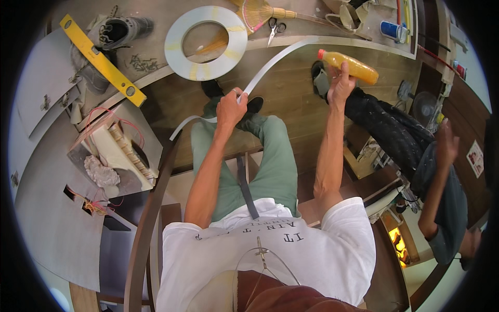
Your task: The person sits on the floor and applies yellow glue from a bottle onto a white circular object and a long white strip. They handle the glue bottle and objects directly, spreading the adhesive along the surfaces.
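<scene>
My left hand (230,111) grips a narrow white strip (269,65), which looks like edge banding. One end of the strip hangs by my knee at the left; the rest curves up to the right towards the worktop's front edge. My right hand (340,86) is raised and holds a clear plastic bottle (353,68) of amber-yellow liquid, tilted, its red cap pointing left. A large roll of pale banding (177,48) with yellow tape on it lies at the worktop edge, beyond my left hand. Part of the bottle is hidden by my fingers.
On the worktop (156,84) are a yellow spirit level (103,60), work boots (126,31), loose screws (142,63), scissors (275,31), a straw broom (259,15) and a blue can (393,31). A box with wires (124,152) stands left. Another person (440,195) is close by at right.
</scene>
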`<action>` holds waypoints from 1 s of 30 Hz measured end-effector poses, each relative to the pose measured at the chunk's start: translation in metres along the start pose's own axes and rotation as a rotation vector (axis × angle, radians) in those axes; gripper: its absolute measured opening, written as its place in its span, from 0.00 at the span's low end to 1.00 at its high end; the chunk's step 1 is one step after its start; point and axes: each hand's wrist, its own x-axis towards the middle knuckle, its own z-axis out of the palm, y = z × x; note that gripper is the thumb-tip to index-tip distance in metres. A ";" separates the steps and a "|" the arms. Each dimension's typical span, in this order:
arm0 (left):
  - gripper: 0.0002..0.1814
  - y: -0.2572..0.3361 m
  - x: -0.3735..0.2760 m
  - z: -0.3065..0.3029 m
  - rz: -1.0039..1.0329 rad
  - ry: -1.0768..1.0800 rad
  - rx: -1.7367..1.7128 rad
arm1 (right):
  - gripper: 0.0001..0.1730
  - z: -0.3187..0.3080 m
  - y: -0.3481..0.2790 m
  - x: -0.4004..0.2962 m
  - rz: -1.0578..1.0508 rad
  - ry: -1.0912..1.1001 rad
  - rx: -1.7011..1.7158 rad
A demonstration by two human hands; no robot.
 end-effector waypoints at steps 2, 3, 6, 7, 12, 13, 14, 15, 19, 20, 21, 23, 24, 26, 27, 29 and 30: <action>0.14 0.003 0.007 -0.001 0.026 0.011 -0.005 | 0.19 -0.004 0.014 0.015 -0.048 -0.011 -0.023; 0.13 0.007 0.009 -0.004 0.029 0.006 0.013 | 0.19 -0.006 0.022 0.024 -0.075 -0.022 -0.031; 0.12 0.011 0.014 -0.011 0.097 0.020 0.080 | 0.18 -0.019 0.045 0.041 -0.103 -0.033 -0.068; 0.11 0.014 0.013 -0.012 0.099 0.023 0.078 | 0.18 -0.021 0.049 0.047 -0.118 -0.039 -0.079; 0.11 0.016 0.012 -0.013 0.157 0.067 0.052 | 0.18 -0.036 0.074 0.067 -0.186 -0.108 -0.051; 0.11 0.015 0.014 -0.013 0.175 0.078 0.040 | 0.18 -0.037 0.079 0.069 -0.195 -0.108 -0.040; 0.11 0.014 0.015 -0.012 0.184 0.077 0.034 | 0.18 -0.038 0.084 0.071 -0.203 -0.108 -0.029; 0.11 0.012 0.014 -0.010 0.189 0.075 0.023 | 0.18 -0.041 0.089 0.074 -0.214 -0.108 -0.010; 0.12 0.001 0.015 0.000 0.253 0.095 -0.006 | 0.20 -0.056 0.108 0.088 -0.227 -0.140 0.023; 0.12 -0.003 0.016 0.004 0.278 0.111 -0.031 | 0.20 -0.060 0.112 0.091 -0.223 -0.157 0.019; 0.12 -0.007 0.018 0.008 0.304 0.124 -0.057 | 0.20 -0.063 0.116 0.094 -0.225 -0.153 0.034; 0.12 -0.014 0.019 0.015 0.333 0.126 -0.087 | 0.20 -0.070 0.123 0.099 -0.229 -0.147 0.061; 0.12 -0.017 0.019 0.016 0.335 0.130 -0.086 | 0.21 -0.071 0.128 0.103 -0.232 -0.158 0.103; 0.12 -0.025 0.022 0.024 0.356 0.149 -0.085 | 0.22 -0.077 0.135 0.108 -0.236 -0.180 0.186; 0.12 -0.029 0.023 0.027 0.380 0.163 -0.085 | 0.22 -0.077 0.137 0.109 -0.249 -0.188 0.198; 0.12 -0.036 0.026 0.036 0.426 0.198 -0.059 | 0.22 -0.077 0.139 0.112 -0.274 -0.201 0.222; 0.12 -0.039 0.027 0.039 0.450 0.218 -0.034 | 0.22 -0.079 0.140 0.115 -0.282 -0.212 0.226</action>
